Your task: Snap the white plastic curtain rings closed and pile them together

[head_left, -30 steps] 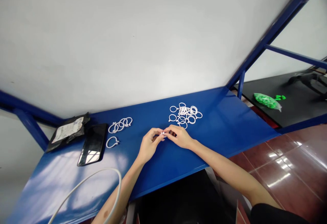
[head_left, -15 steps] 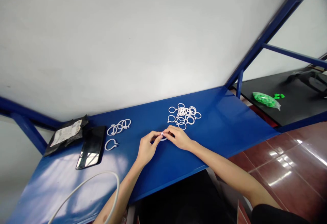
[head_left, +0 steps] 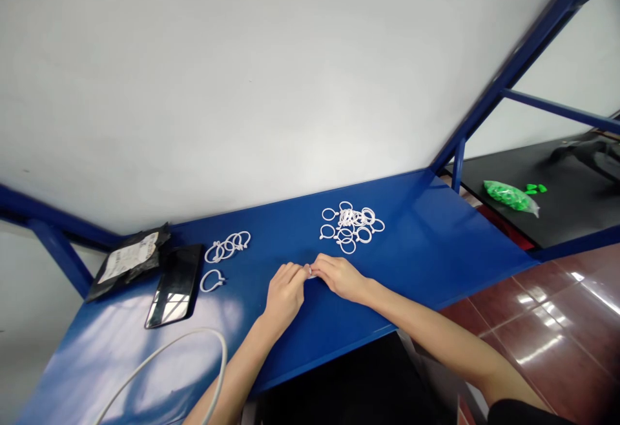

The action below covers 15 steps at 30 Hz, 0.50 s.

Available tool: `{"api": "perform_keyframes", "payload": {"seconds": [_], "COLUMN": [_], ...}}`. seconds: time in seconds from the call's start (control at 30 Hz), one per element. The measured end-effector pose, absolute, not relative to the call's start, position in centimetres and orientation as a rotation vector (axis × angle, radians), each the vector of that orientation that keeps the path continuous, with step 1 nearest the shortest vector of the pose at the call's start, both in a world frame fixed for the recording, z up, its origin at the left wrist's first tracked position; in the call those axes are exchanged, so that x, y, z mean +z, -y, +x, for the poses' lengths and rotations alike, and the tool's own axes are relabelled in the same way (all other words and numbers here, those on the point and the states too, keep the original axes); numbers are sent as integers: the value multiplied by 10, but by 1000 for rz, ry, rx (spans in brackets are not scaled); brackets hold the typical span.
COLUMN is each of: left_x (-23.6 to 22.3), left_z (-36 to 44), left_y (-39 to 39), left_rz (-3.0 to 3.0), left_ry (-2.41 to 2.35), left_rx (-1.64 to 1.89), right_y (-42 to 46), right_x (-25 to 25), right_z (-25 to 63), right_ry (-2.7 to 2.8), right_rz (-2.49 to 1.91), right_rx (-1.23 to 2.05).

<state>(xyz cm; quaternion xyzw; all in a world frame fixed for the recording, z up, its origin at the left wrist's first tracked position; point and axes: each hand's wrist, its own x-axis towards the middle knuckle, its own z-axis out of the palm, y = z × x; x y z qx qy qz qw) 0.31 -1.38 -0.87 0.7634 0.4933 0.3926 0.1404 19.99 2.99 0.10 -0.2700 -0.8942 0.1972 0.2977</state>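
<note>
Both of my hands meet over the front middle of the blue table (head_left: 411,263). My left hand (head_left: 287,290) is closed, its thumb and fingertips pressed on a white plastic ring (head_left: 314,275). From the other side, my right hand (head_left: 340,276) pinches the same ring. Most of that ring is hidden by the fingers. Beyond my right hand lies a loose pile of similar white rings (head_left: 347,240), each with small knobs. Left of my hands are several more rings (head_left: 209,256) in an overlapping row. A single ring (head_left: 205,287) with a gap between its ends lies nearer me.
At the left, a black tablet or phone (head_left: 167,296) lies beside a black plastic parcel (head_left: 130,257) with a white label. A white cable (head_left: 159,349) loops across the near left. On a black table (head_left: 557,212) at right sits a bag of green pieces (head_left: 511,196).
The view has shifted slightly, so everything sits a little lower. My left hand has rolled inward, its fingers curling more tightly, and less of the held ring shows.
</note>
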Motion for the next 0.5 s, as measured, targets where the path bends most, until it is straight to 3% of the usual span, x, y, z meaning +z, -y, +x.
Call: {"api": "perform_keyframes", "payload": {"seconds": [0.23, 0.43, 0.5], "left_x": [1, 3, -2], "left_z": [0, -41, -56], "left_y": [5, -14, -18], "left_rz": [2291, 2058, 2011], "left_ry": [-1447, -2137, -2351], "left_rx": [1022, 1188, 1084], "right_y": [-39, -64, -71], "right_x": [1, 5, 6], "right_z": [201, 225, 236], "right_ry": [2328, 2057, 1983], "right_rz": [-778, -1063, -1166], "right_rx": [470, 295, 250]}}
